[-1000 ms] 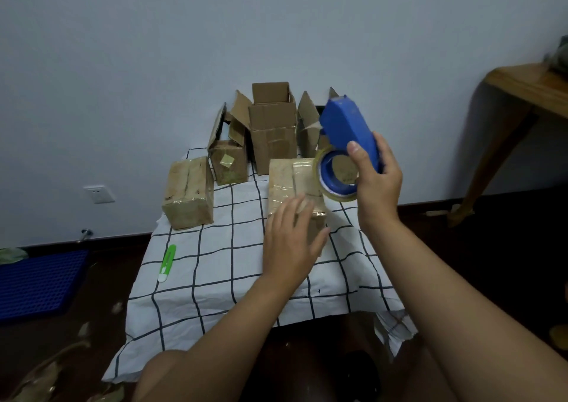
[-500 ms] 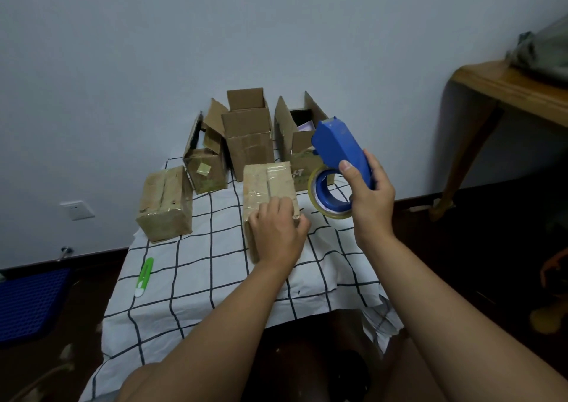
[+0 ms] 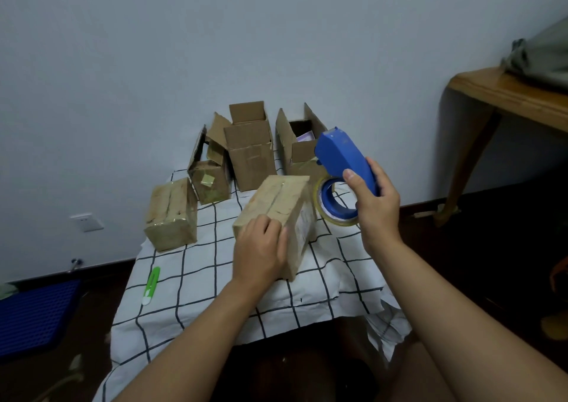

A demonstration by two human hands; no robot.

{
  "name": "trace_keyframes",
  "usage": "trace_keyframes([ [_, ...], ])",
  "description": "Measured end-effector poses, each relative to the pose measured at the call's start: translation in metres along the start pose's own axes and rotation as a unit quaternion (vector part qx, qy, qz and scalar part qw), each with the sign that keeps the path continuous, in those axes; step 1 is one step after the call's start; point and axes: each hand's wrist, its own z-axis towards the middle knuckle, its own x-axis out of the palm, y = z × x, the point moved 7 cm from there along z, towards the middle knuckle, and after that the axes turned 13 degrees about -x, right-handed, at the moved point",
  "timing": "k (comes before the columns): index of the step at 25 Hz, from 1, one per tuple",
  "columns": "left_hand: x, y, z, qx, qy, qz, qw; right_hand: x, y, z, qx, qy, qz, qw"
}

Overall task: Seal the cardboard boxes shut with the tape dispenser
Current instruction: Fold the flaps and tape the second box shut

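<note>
Head view, biggest thing first: the table (image 3: pixel 215 303) with its checked cloth, carrying all the boxes. Three open boxes (image 3: pixel 250 153) wait at the back by the wall, probably queued for sealing; a taped box (image 3: pixel 170 214) sits off to the left, looks done. Front and centre, the box in hand (image 3: pixel 278 214) is tipped up on an edge, left hand (image 3: pixel 261 254) wrapped over its near end, I'd guess to turn a seam up. Right hand (image 3: pixel 376 205) has its grip clamped on the blue tape dispenser (image 3: pixel 342 168), held just beside the box, off the cardboard. Small green cutter (image 3: pixel 150 285) lies near the left edge.
</note>
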Motion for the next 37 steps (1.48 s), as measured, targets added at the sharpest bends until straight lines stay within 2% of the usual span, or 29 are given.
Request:
trace_keyframes([
  [4, -0.030, 0.043, -0.009, 0.058, 0.082, -0.007, 0.995, 0.006, 0.002, 0.006, -0.004, -0.006, 0.010, 1.000],
  [8, -0.034, 0.083, -0.002, -0.016, 0.161, 0.076, 0.984, 0.012, 0.002, 0.004, -0.010, -0.004, 0.013, 1.000],
  [12, -0.007, 0.049, 0.000, 0.001, 0.175, 0.105, 0.979, 0.011, 0.002, 0.002, -0.010, -0.006, 0.007, 1.000],
  [16, 0.022, 0.036, 0.007, -0.047, 0.185, 0.125, 0.974, 0.007, 0.001, 0.000, -0.008, -0.003, -0.006, 1.000],
  [19, 0.021, 0.044, 0.006, 0.013, 0.186, 0.082, 0.979, 0.003, 0.002, 0.004, -0.009, -0.010, -0.010, 1.000],
  [21, 0.012, 0.053, 0.006, 0.052, 0.216, 0.078, 0.972, 0.002, 0.002, 0.007, -0.012, -0.013, -0.011, 1.000],
  [24, 0.008, 0.050, 0.001, 0.045, 0.285, 0.080, 0.954, 0.006, -0.001, 0.006, -0.012, -0.007, -0.013, 1.000],
  [28, 0.018, 0.023, -0.014, 0.023, 0.278, 0.083, 0.957, 0.013, -0.007, -0.002, -0.005, 0.002, -0.006, 1.000],
  [32, 0.024, 0.015, -0.016, -0.045, 0.197, 0.028, 0.979, 0.013, -0.010, -0.006, 0.005, 0.003, -0.005, 1.000],
  [37, 0.006, 0.024, -0.011, 0.033, 0.143, -0.014, 0.989, 0.013, -0.003, -0.004, 0.000, 0.004, -0.007, 1.000],
])
